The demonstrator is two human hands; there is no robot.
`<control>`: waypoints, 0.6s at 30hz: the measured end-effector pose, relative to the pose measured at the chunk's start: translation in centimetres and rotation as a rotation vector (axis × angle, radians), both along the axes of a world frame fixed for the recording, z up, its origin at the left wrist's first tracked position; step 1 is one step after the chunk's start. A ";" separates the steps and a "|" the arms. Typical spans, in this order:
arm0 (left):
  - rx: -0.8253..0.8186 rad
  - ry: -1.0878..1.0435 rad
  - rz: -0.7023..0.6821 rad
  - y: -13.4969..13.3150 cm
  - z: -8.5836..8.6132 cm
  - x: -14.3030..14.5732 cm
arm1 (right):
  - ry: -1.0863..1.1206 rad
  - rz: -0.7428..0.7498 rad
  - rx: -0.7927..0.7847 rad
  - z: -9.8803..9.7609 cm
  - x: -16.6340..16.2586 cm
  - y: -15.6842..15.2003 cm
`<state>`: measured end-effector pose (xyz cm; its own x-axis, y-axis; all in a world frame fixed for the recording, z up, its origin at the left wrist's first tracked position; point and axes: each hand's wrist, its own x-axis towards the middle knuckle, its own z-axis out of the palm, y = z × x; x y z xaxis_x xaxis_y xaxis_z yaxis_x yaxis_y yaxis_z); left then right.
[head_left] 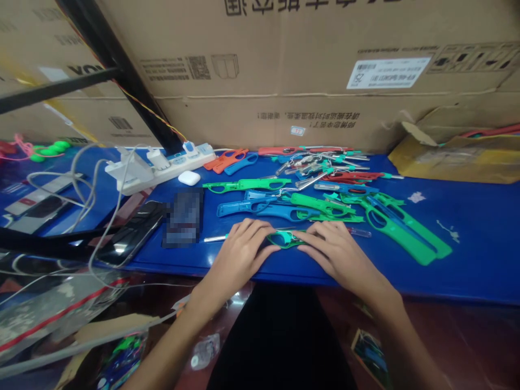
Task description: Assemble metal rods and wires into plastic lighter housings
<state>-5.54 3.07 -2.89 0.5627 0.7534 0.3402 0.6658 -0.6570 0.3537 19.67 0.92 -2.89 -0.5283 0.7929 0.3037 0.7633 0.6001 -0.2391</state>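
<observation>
Both my hands rest on the blue table [479, 254] near its front edge, pressing on a small green plastic handle piece [285, 239] between them. My left hand [242, 251] covers its left end with fingers curled down over it. My right hand [333, 252] holds its right end, fingers together. A thin clear-handled metal tool [359, 232] pokes out to the right from under my right hand, and its tip [215, 238] shows at the left. Just beyond my hands lie several green [325, 207], blue [252, 206] and red [353, 176] plastic handles mixed with metal blades.
A white power strip [162, 168] with chargers and cables lies at the left, with a white earbud case [189, 177], a blurred phone [183, 216] and a dark phone [132, 234]. Cardboard boxes [309, 76] wall the back. A torn carton [459, 157] sits at the right.
</observation>
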 end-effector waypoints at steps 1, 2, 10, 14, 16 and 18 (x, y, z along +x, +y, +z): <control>-0.003 -0.005 0.005 -0.1 0.0 0.0 | 0.002 0.004 0.000 0.0 0.0 0.0; -0.007 -0.009 0.012 -0.1 0.0 -0.1 | 0.006 0.006 -0.002 0.0 0.0 0.0; -0.034 -0.025 0.028 0.0 -0.1 -0.1 | 0.014 -0.010 -0.023 0.0 -0.2 0.0; -0.013 -0.004 0.022 0.1 -0.1 0.0 | -0.056 -0.016 -0.003 0.2 -0.3 -0.1; -0.012 -0.004 0.014 0.0 -0.1 -0.1 | -0.076 -0.007 0.012 0.4 -0.3 -0.2; -0.018 -0.006 0.010 0.0 0.0 -0.1 | -0.081 0.005 0.018 0.5 -0.3 -0.2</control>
<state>-5.67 3.04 -2.89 0.5532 0.7650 0.3298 0.6700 -0.6439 0.3695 19.34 0.69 -2.43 -0.5558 0.7849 0.2739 0.7765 0.6078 -0.1663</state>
